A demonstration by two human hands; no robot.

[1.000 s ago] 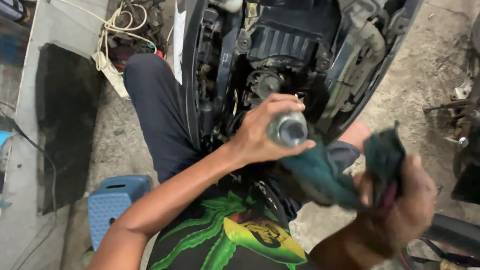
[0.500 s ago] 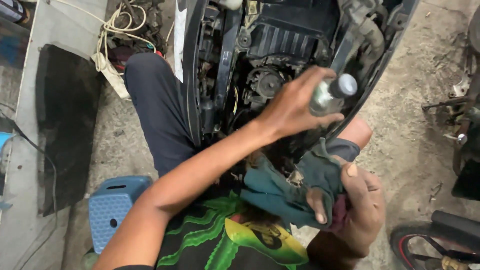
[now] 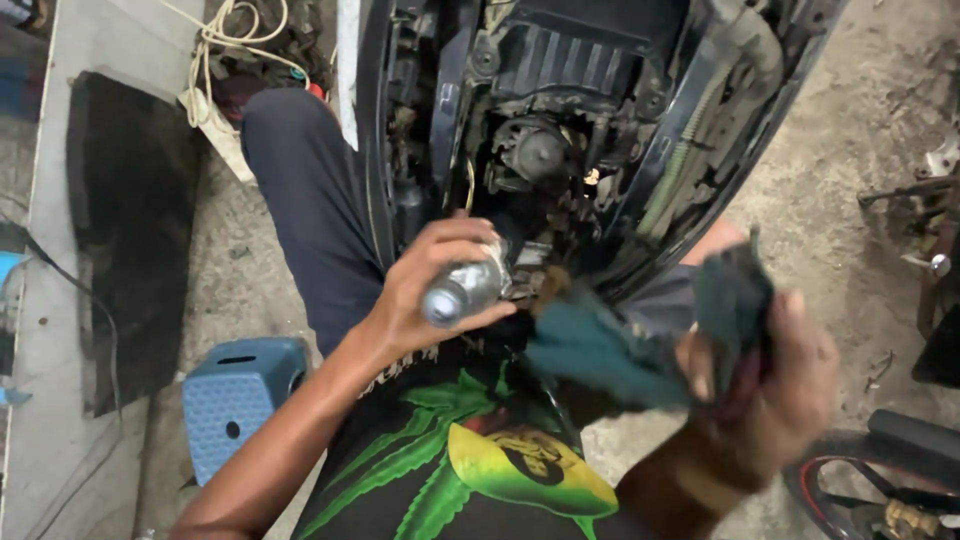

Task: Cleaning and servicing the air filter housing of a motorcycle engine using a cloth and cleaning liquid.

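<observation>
Both hands were busy below the open engine [image 3: 560,150]. The left hand [image 3: 430,290] clenched a silvery cylindrical part [image 3: 462,290]; the right hand [image 3: 780,390] gripped a dark teal rag [image 3: 610,355].

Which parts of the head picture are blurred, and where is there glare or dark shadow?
Head view: the right hand and its dark teal rag are smeared by motion blur; the left hand is sharper, with a bright glint on the end of the metal cylinder in its grip; the engine bay is in deep shadow; the concrete floor is evenly daylit.
</observation>
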